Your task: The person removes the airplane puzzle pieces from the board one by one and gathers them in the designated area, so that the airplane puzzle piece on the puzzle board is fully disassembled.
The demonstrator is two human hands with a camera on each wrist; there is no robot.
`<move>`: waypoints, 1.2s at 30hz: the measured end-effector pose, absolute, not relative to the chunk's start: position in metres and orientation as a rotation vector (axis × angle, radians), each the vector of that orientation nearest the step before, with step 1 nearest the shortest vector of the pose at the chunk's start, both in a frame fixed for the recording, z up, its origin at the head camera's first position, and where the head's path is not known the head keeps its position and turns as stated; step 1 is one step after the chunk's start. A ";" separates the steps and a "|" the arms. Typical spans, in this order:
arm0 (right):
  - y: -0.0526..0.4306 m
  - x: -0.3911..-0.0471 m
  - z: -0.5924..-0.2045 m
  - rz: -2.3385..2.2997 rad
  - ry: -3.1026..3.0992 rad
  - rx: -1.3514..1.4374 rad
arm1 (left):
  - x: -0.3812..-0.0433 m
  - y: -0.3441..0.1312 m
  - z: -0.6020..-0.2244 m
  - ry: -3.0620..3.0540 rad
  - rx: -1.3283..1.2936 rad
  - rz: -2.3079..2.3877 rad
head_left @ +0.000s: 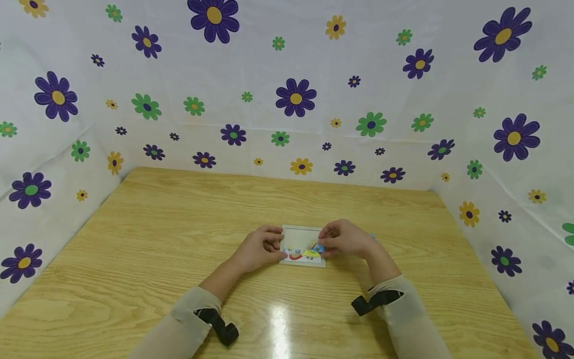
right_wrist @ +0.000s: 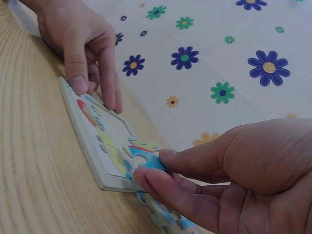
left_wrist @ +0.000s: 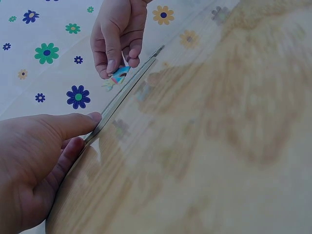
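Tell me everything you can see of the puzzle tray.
The puzzle tray is pale, rectangular, with a raised rim; material unclear. It lies on the table. Colourful pieces line the side nearest the person; the far part looks mostly bare. The left hand holds its left edge; the right hand pinches a blue piece at its right side.

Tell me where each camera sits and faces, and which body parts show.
Head: on the head, facing forward and down at the white rectangular puzzle tray; left hand, right hand and beige sleeves show.
Left wrist: on it, looking past the left hand along the tray's edge; right hand beyond.
Right wrist: on it, looking at the right hand's small blue jigsaw piece; left hand across the tray.
Wrist views share both hands and the white flowered backdrop.
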State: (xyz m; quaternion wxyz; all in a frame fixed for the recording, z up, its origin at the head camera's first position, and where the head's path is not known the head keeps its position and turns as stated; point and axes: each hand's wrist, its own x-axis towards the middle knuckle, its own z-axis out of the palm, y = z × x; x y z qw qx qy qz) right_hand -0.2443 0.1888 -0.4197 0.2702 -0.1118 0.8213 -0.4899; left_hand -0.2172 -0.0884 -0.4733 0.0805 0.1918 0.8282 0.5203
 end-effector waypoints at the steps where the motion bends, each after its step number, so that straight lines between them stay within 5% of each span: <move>1: 0.191 -0.244 -0.418 -1.316 2.211 -0.306 | -0.217 -0.088 -0.473 2.479 0.572 1.553; 36: 0.280 -0.253 -0.406 -1.314 2.230 -0.267 | -0.218 -0.088 -0.475 2.506 0.565 1.516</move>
